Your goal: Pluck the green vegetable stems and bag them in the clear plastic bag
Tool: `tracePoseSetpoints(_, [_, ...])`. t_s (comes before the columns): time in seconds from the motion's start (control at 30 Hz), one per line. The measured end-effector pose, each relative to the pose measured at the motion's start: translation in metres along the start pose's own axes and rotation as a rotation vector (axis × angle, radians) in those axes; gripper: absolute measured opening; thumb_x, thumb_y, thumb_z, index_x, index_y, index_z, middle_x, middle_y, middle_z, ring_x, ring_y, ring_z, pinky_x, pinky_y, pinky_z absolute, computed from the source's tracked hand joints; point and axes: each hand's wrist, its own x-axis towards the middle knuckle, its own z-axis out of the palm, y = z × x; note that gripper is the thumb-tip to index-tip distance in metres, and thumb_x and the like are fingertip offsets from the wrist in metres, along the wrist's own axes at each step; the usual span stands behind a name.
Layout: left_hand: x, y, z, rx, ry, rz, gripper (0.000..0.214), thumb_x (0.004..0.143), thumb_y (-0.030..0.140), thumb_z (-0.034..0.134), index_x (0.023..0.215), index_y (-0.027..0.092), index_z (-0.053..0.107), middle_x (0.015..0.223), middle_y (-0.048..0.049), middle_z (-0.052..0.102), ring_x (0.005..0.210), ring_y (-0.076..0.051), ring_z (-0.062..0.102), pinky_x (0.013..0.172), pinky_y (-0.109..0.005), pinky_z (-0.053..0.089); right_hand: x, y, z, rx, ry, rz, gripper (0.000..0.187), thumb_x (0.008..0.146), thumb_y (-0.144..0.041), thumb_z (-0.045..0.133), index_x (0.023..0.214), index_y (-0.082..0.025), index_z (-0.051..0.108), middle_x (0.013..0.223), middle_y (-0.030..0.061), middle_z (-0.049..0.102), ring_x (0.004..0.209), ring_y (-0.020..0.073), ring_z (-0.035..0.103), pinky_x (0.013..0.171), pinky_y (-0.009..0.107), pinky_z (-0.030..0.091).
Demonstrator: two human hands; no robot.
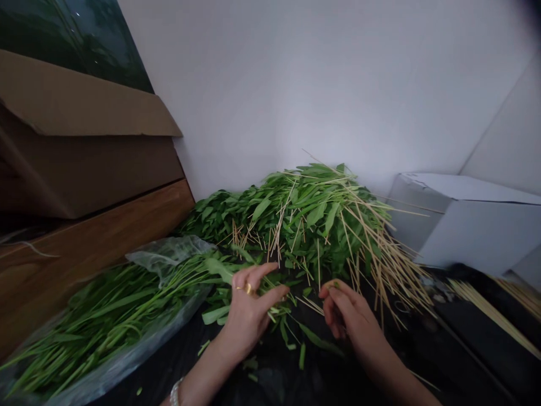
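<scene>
Left hand (249, 304) hangs open over leaf scraps (316, 339), hold unclear
Right hand (351, 311) pinches a tiny green bit (336, 284)

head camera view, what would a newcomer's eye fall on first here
Probably the big heap of leafy greens against the pale wall, with thin pale sticks bristling out of it, most thickly on its right side. Next, the two bare hands in front of it: the left hand spread, the right hand pinched around a small green bit. At lower left, long-stemmed greens fill a clear plastic bag.
</scene>
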Motion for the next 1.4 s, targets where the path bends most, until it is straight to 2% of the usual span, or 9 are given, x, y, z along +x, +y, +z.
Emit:
tracePoseSetpoints(0.1, [-0.006,-0.007,0.016,-0.057,-0.306,0.066,0.021,0.088,0.028,0.059,0.108,0.029,0.065,0.124,-0.0067,0.061,0.120,-0.028,0.047,0.102,-0.054,0.026,-0.001,0.000,-0.002,-0.144,0.031,-0.081,0.033,0.093,-0.047,0.037,0.092,-0.019,0.054,0.055,-0.0068,0.050,0.037,0.0075,0.038,0.038,0.020,0.026])
tracePoseSetpoints(0.17, [-0.010,-0.009,0.022,-0.132,-0.474,0.080,0.050,0.081,0.051,0.063,0.124,0.027,0.056,0.118,-0.0076,0.065,0.118,-0.028,0.051,0.107,-0.057,0.021,-0.001,0.005,-0.004,-0.337,0.046,-0.174,0.032,0.095,-0.043,0.035,0.099,-0.019,0.056,0.060,-0.0038,0.055,0.043,0.0100,0.046,0.044,0.022,0.035])
tracePoseSetpoints(0.27, [-0.011,-0.008,0.018,-0.168,-0.542,0.021,0.087,0.067,0.073,0.060,0.135,0.022,0.047,0.126,-0.0129,0.060,0.121,-0.031,0.050,0.110,-0.060,0.016,0.003,0.017,-0.008,-0.722,0.093,-0.411,0.028,0.096,-0.031,0.036,0.109,-0.020,0.058,0.087,0.0051,0.067,0.071,0.0163,0.063,0.066,0.027,0.047])
tracePoseSetpoints(0.47, [-0.004,-0.006,0.012,-0.163,-0.565,-0.057,0.048,0.090,0.049,0.048,0.132,0.025,0.050,0.129,-0.0099,0.058,0.124,-0.025,0.050,0.112,-0.059,0.018,0.006,0.027,-0.013,-1.331,0.213,-0.495,0.032,0.094,-0.018,0.038,0.122,-0.021,0.052,0.097,0.0069,0.063,0.075,0.0192,0.064,0.056,0.027,0.042])
tracePoseSetpoints(0.57, [-0.005,-0.010,0.016,-0.158,-0.564,-0.059,0.037,0.096,0.034,0.041,0.131,0.026,0.052,0.129,-0.0083,0.059,0.125,-0.023,0.049,0.113,-0.054,0.021,0.001,0.029,0.000,-1.303,0.101,-0.487,0.008,0.091,-0.025,0.050,0.092,-0.022,0.058,0.089,0.0033,0.061,0.075,0.0184,0.062,0.061,0.027,0.043])
tracePoseSetpoints(0.67, [-0.006,-0.012,0.018,-0.168,-0.573,-0.075,0.039,0.098,0.031,0.036,0.134,0.026,0.048,0.135,-0.0075,0.056,0.129,-0.021,0.046,0.114,-0.050,0.020,-0.004,0.036,0.015,-1.310,-0.031,-0.492,0.009,0.083,-0.017,0.061,0.079,-0.023,0.056,0.083,0.0011,0.061,0.076,0.0202,0.060,0.065,0.030,0.042])
tracePoseSetpoints(0.9, [-0.011,-0.013,0.022,-0.127,-0.648,-0.085,0.041,0.097,0.033,0.038,0.138,0.027,0.043,0.142,-0.0068,0.049,0.135,-0.023,0.038,0.114,-0.052,0.019,0.000,0.038,0.002,-1.526,0.039,-0.562,0.026,0.074,0.004,0.054,0.078,-0.021,0.055,0.075,0.0036,0.060,0.075,0.0256,0.055,0.070,0.038,0.034])
tracePoseSetpoints(1.27, [-0.017,-0.020,0.031,-0.148,-0.595,-0.075,0.042,0.097,0.035,0.039,0.139,0.028,0.043,0.139,-0.0053,0.053,0.133,-0.022,0.041,0.114,-0.049,0.021,-0.003,0.043,0.014,-1.306,0.014,-0.546,0.015,0.078,-0.018,0.068,0.083,-0.023,0.056,0.080,0.0001,0.062,0.078,0.0229,0.055,0.071,0.034,0.032])
tracePoseSetpoints(1.4, [-0.018,-0.023,0.032,-0.139,-0.573,-0.050,0.042,0.096,0.037,0.041,0.137,0.030,0.045,0.137,-0.0037,0.054,0.131,-0.022,0.043,0.113,-0.047,0.023,-0.006,0.053,0.025,-1.233,-0.031,-0.659,0.024,0.062,-0.026,0.079,0.074,-0.024,0.057,0.074,-0.0013,0.062,0.072,0.0218,0.056,0.068,0.033,0.033])
